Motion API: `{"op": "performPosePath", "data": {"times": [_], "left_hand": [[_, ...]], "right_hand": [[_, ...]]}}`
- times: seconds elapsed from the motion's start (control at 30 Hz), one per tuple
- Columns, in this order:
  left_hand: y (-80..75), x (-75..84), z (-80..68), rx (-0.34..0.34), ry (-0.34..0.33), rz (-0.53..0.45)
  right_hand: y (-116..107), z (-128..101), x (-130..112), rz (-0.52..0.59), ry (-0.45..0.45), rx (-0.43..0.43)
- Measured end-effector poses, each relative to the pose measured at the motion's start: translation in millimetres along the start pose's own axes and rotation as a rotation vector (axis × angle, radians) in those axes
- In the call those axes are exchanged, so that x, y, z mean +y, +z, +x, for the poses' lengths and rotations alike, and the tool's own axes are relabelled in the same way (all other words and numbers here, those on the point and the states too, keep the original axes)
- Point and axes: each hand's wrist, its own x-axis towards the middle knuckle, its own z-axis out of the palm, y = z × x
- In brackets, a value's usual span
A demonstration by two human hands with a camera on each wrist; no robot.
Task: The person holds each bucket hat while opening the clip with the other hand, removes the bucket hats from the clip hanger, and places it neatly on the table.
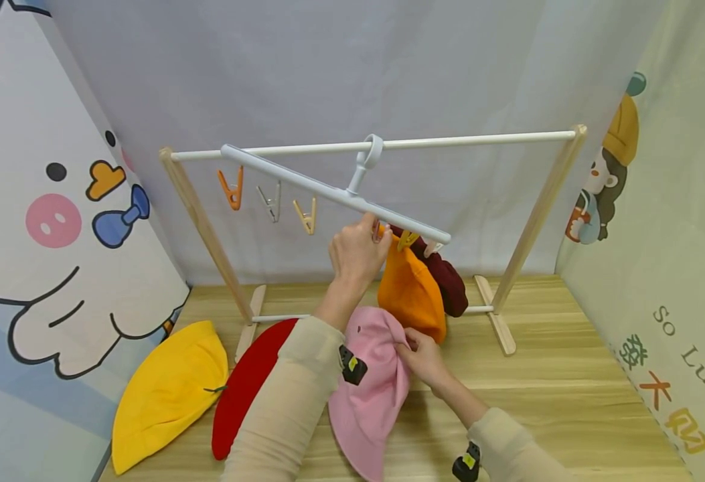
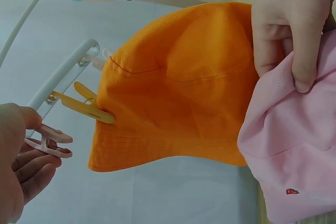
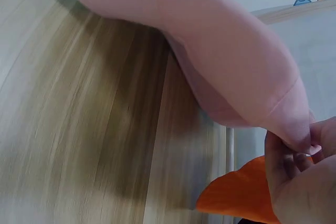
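Note:
My left hand pinches a pale pink clothespin under the low right half of the tilted white hanger. My right hand grips the edge of a pink bucket hat, holding it up below the hanger. Beside the left hand, an orange bucket hat hangs from a yellow clothespin. A dark red hat hangs just behind the orange one, at a light clothespin near the hanger's right end.
The hanger hooks over a white rail on a wooden stand. Orange, grey and cream clothespins hang free on its raised left half. Yellow and red hats lie on the wooden table at left.

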Motion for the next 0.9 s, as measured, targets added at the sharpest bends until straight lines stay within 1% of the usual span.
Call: {"op": "performPosePath", "data": {"times": [0.13,0.23,0.4,0.6,0.9], "left_hand": [[0.3,-0.9,-0.2,0.0,-0.001,-0.003],[0.7,-1.6,-0.1,0.003,0.001,-0.004],[1.6,-2.5,0.6,-0.003,0.002,-0.002],[1.9,-2.4,0.9,-0.011,0.007,0.003],[2.9,-2.0,0.5,-0.03,0.002,0.005]], "right_hand": [[-2.8,1.1,4.1,-0.133,0.008,0.027],[-4.3,2.4,6.6,-0.194,-0.003,0.015],[-8.0,4.5,9.9,-0.229,0.004,-0.031],[-11.2,7.0,19.1,-0.285,0.015,-0.064],[-14.1,11.4,32.8,-0.305,0.029,-0.111]]}}
